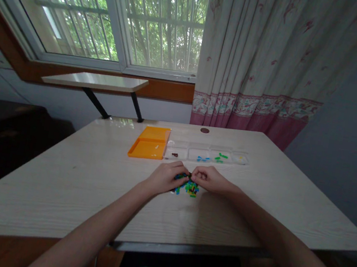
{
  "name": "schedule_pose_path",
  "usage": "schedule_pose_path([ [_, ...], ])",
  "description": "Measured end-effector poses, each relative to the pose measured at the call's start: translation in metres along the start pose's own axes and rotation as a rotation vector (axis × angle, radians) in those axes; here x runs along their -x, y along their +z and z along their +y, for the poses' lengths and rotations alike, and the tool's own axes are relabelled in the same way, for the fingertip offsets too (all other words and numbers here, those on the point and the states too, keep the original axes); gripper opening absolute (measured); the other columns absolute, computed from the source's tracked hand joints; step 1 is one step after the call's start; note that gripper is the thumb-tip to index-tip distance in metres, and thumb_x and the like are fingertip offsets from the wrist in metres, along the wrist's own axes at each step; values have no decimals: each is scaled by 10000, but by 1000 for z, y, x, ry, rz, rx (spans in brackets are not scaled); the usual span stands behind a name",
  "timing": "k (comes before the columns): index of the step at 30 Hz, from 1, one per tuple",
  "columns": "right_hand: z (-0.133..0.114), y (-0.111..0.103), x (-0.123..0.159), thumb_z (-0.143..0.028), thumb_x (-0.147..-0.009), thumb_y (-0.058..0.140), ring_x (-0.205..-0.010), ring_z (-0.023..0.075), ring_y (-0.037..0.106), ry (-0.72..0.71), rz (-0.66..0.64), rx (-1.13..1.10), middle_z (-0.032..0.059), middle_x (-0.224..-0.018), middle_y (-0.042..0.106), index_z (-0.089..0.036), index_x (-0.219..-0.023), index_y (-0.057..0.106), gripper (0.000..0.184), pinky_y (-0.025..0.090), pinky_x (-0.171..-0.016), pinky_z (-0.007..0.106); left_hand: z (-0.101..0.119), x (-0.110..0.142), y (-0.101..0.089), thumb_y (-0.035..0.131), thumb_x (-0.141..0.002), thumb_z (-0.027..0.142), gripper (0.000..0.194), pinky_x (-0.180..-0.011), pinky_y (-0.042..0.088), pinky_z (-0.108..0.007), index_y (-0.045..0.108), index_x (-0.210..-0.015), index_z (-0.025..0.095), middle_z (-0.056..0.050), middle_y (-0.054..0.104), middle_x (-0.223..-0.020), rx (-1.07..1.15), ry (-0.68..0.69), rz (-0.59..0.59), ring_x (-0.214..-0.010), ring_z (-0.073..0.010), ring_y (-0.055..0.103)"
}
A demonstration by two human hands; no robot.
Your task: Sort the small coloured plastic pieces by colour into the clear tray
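A pile of small plastic pieces [192, 189], in green, blue, yellow and dark colours, lies on the table between my hands. My left hand [168, 178] curves over the pile's left side, its thumb and fingers apart with pieces showing between them. At the pile's upper right, my right hand [210, 179] is closed in a pinch, its fingertips close to those of my left hand. What the pinch holds, if anything, is too small to make out. Just beyond my hands is a row of clear compartments [197, 160], with dark, blue, green and yellow pieces sorted by colour.
An orange open case [131, 153] with a small white piece in it stands left of the clear compartments. A raised shelf [105, 82] on black legs is at the table's back left. A dark round disc [204, 130] sits near the back edge, before the curtain [230, 60].
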State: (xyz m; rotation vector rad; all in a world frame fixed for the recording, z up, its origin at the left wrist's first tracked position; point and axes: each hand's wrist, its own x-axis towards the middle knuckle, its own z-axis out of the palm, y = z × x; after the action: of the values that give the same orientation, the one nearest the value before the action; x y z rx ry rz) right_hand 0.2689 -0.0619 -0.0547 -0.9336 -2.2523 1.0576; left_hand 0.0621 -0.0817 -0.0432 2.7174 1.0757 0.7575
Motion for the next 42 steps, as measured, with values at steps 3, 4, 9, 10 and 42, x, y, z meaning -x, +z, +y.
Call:
schedule_pose_path([
  [3,1,0,-1,-339,-814,503,-531,68,407,5,24,-3,-29,-585,477,-133,-751,559,222,292,-470,168,1,0,0,497,-830,268,159,-636,423,-220,619,-899,194,-31,584,-826,40,-1,18,-739,-121,549],
  [4,1,0,-2,-345,-815,503,-531,69,413,9,30,-2,-25,-587,487,-133,-749,557,228,294,-468,168,1,0,1,499,-829,261,156,-637,424,-220,622,-897,194,-31,586,-828,51,-2,22,-739,-121,551],
  [9,3,2,-3,-347,-819,497,-525,70,420,-6,59,10,-25,-581,494,-135,-755,566,232,298,-470,169,1,-1,1,517,-817,238,135,-639,422,-216,632,-864,186,-30,592,-819,99,-11,56,-733,-116,550],
  [10,3,2,-2,-343,-820,496,-527,70,422,-13,62,11,-26,-581,493,-136,-756,570,229,301,-474,170,1,-1,2,521,-815,236,132,-636,420,-214,635,-857,184,-28,591,-808,112,-13,68,-726,-114,547],
  [42,-4,-22,7,-199,-719,566,-699,132,549,-84,-57,485,27,-792,620,-173,-880,629,175,383,-627,214,-6,2,-18,511,-836,276,164,-573,422,-214,645,-846,183,-31,603,-744,4,-148,532,-634,-102,531],
])
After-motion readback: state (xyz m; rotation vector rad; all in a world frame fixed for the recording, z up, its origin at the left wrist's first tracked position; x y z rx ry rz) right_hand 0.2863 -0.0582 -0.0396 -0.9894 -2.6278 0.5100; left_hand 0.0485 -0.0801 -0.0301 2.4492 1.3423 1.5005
